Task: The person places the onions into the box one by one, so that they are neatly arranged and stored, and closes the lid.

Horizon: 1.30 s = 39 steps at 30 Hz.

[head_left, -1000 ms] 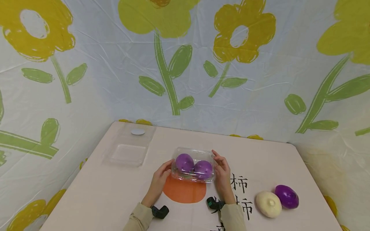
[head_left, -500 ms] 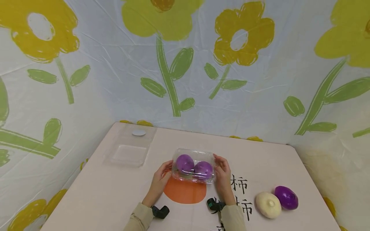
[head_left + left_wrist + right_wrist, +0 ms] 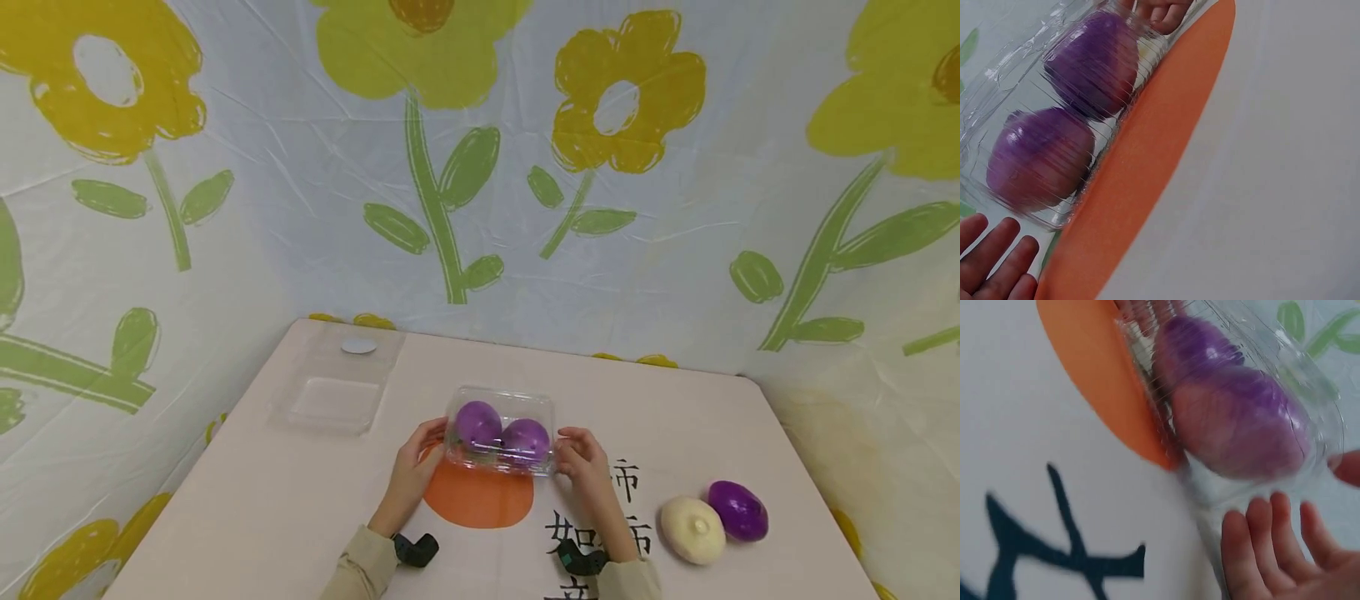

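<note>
A clear plastic box point(image 3: 498, 429) stands in the middle of the table with its lid down. Inside it are two round purple vegetables, one on the left point(image 3: 477, 424) and one on the right point(image 3: 527, 440), which look like onions. My left hand point(image 3: 414, 467) is at the box's left end, its fingers extended; whether they touch the plastic I cannot tell. At the right end is my right hand point(image 3: 588, 471), fingers fairly straight and, in the right wrist view, a little apart from the box.
An open clear plastic box point(image 3: 333, 396) lies at the back left. On the right, a cream-coloured bulb point(image 3: 693, 530) with a nub touches another purple vegetable point(image 3: 738, 510). The tablecloth carries an orange printed patch point(image 3: 480, 496) and black characters. Flowered cloth hangs around the table.
My right hand has drawn back from the box's far right corner, toward me and slightly right. The left hand and the box have barely moved.
</note>
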Each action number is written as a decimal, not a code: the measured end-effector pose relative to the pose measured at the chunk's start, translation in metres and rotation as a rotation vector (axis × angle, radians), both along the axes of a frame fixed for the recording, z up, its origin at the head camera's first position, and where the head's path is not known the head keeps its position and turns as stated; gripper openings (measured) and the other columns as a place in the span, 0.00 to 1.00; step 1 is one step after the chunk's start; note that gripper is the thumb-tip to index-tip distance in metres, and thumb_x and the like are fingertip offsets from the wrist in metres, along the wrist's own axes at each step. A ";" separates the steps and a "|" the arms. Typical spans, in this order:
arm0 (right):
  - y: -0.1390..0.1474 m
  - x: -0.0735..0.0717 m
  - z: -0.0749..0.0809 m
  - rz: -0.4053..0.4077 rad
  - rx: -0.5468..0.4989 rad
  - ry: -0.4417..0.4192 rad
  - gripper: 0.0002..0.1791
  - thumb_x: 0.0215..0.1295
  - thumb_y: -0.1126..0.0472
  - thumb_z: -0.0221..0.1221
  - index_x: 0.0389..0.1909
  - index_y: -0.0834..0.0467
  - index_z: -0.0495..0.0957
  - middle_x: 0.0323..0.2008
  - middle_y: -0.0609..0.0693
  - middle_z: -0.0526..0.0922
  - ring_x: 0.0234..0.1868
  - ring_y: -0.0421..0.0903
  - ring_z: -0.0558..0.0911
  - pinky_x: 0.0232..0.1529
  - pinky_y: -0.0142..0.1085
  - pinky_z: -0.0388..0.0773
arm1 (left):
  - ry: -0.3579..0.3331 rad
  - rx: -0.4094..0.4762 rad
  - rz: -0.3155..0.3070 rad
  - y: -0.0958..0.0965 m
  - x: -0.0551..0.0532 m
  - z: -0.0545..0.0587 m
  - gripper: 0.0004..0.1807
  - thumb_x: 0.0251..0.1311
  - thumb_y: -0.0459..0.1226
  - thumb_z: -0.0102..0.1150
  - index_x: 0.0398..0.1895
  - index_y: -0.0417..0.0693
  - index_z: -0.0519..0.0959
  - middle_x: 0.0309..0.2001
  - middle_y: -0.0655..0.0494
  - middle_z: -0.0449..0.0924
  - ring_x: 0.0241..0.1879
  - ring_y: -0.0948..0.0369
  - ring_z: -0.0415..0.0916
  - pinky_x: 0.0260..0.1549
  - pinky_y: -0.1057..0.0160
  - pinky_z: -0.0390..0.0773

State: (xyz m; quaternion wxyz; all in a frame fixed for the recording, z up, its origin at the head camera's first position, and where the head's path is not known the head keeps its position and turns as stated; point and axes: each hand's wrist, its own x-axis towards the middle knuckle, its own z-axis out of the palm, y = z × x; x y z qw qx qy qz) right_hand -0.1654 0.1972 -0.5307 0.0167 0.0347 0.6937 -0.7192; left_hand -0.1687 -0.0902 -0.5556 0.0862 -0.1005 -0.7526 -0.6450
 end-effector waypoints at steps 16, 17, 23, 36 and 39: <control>0.018 0.004 -0.011 0.280 -0.012 0.049 0.15 0.74 0.60 0.53 0.46 0.72 0.70 0.36 0.54 0.80 0.33 0.46 0.81 0.41 0.34 0.82 | 0.010 -0.030 0.057 0.000 0.011 0.027 0.10 0.62 0.25 0.57 0.46 0.31 0.77 0.42 0.45 0.81 0.43 0.53 0.78 0.48 0.60 0.79; 0.018 0.005 -0.011 0.282 -0.002 0.060 0.15 0.74 0.61 0.52 0.46 0.72 0.71 0.36 0.54 0.80 0.33 0.46 0.81 0.40 0.34 0.82 | 0.016 -0.034 0.061 0.000 0.011 0.026 0.07 0.62 0.26 0.57 0.43 0.32 0.77 0.40 0.48 0.80 0.40 0.56 0.77 0.45 0.62 0.79; 0.019 0.007 -0.013 0.293 0.059 0.119 0.11 0.74 0.64 0.49 0.40 0.70 0.73 0.30 0.55 0.80 0.30 0.47 0.80 0.40 0.33 0.80 | 0.056 -0.027 0.021 0.000 0.011 0.024 0.06 0.63 0.26 0.56 0.29 0.40 0.77 0.29 0.48 0.78 0.30 0.63 0.72 0.31 0.68 0.75; 0.020 0.006 -0.018 0.359 0.109 0.193 0.13 0.70 0.68 0.47 0.28 0.70 0.74 0.24 0.65 0.76 0.28 0.51 0.76 0.37 0.33 0.77 | 0.008 0.009 -0.135 -0.005 0.011 0.023 0.09 0.66 0.26 0.54 0.27 0.40 0.79 0.30 0.44 0.79 0.33 0.63 0.73 0.35 0.68 0.75; 0.020 0.007 -0.018 0.387 0.111 0.220 0.15 0.71 0.69 0.47 0.25 0.71 0.73 0.23 0.67 0.75 0.27 0.55 0.74 0.37 0.34 0.76 | -0.019 0.019 -0.188 -0.006 0.008 0.015 0.09 0.68 0.29 0.56 0.29 0.39 0.81 0.32 0.48 0.81 0.35 0.57 0.76 0.38 0.66 0.77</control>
